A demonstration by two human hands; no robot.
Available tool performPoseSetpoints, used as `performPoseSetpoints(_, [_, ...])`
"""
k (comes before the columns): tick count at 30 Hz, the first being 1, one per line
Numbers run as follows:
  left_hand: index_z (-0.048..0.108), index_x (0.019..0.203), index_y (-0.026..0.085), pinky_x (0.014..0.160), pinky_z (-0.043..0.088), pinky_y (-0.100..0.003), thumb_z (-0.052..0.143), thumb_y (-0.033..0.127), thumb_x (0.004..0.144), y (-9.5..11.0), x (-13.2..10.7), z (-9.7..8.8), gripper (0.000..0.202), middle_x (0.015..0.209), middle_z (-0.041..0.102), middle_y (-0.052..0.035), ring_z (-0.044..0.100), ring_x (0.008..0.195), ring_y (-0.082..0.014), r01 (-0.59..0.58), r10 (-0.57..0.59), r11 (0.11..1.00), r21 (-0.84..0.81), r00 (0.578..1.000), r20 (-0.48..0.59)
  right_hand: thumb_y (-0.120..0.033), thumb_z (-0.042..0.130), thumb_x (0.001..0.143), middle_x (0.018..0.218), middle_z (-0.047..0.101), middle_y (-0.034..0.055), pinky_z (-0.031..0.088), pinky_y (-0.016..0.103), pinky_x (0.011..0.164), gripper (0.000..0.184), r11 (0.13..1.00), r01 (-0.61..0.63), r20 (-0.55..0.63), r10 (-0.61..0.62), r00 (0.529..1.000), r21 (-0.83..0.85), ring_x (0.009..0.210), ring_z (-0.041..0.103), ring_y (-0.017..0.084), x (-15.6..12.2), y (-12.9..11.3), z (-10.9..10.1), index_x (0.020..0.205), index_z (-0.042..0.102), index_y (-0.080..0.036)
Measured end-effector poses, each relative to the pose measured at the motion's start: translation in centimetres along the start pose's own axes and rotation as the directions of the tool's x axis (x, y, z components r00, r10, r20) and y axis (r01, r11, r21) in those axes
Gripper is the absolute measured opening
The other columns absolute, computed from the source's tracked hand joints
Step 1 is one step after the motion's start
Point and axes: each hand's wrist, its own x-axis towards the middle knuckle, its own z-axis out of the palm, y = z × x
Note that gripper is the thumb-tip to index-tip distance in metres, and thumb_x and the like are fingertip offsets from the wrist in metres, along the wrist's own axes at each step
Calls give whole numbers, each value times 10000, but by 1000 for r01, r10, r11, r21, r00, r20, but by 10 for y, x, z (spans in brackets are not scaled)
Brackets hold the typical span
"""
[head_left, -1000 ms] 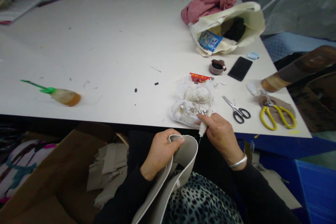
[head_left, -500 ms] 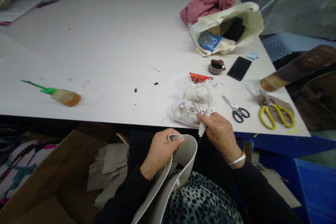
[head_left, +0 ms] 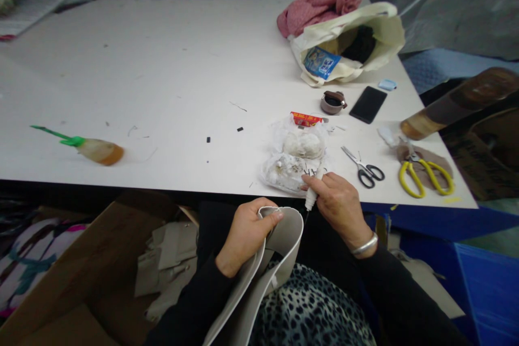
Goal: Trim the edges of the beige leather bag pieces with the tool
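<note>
My left hand [head_left: 243, 235] is closed on the folded top edge of a grey leather piece [head_left: 279, 248] that curves down over my lap. My right hand [head_left: 338, 203] pinches a thin white-handled tool [head_left: 312, 194] at the table's near edge, its tip resting by two clear plastic bags of small white parts [head_left: 294, 159]. The two hands are close together, just below the table edge.
On the white table [head_left: 170, 75] lie black scissors [head_left: 365, 165], yellow-handled scissors [head_left: 424, 175], a black phone [head_left: 368, 104], a small brown pot [head_left: 333, 102], a cream bag [head_left: 348, 46] with pink cloth [head_left: 316, 8], and a green-tipped glue bottle [head_left: 91, 147]. A cardboard box [head_left: 85, 275] stands below left.
Both hands keep their grips and have barely moved. The view has drifted slightly.
</note>
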Motion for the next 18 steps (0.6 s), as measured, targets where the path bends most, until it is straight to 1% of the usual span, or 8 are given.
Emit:
performPoseSetpoints(5, [764, 794, 158, 659, 445, -280, 734, 384, 770, -1, 1, -1, 229, 725, 732, -27, 611, 690, -181, -7, 7, 1000, 17, 1000, -2, -27, 556, 974, 753, 649, 39, 371, 336, 697, 320, 1000, 1, 0, -1, 1000, 4, 766, 534, 218, 0, 0, 0, 1137, 757, -216])
performPoseSetpoints(10, [766, 811, 156, 678, 453, -281, 734, 378, 785, -5, 1, -2, 226, 750, 742, -30, 618, 707, -180, -21, 21, 1000, 9, 1000, 1, -79, 577, 1001, 743, 645, 38, 376, 335, 703, 270, 1000, -18, -8, 18, 1000, 16, 764, 544, 215, 0, -1, 1, 1150, 759, -210])
performPoseSetpoints(18, [768, 796, 153, 658, 447, -272, 741, 374, 778, -2, 0, -1, 224, 734, 740, -25, 611, 687, -171, -25, 25, 1000, 0, 1000, -6, -54, 552, 991, 745, 655, 41, 387, 322, 710, 304, 999, -25, -19, 25, 999, 24, 765, 555, 209, -1, -2, 1, 1136, 767, -211])
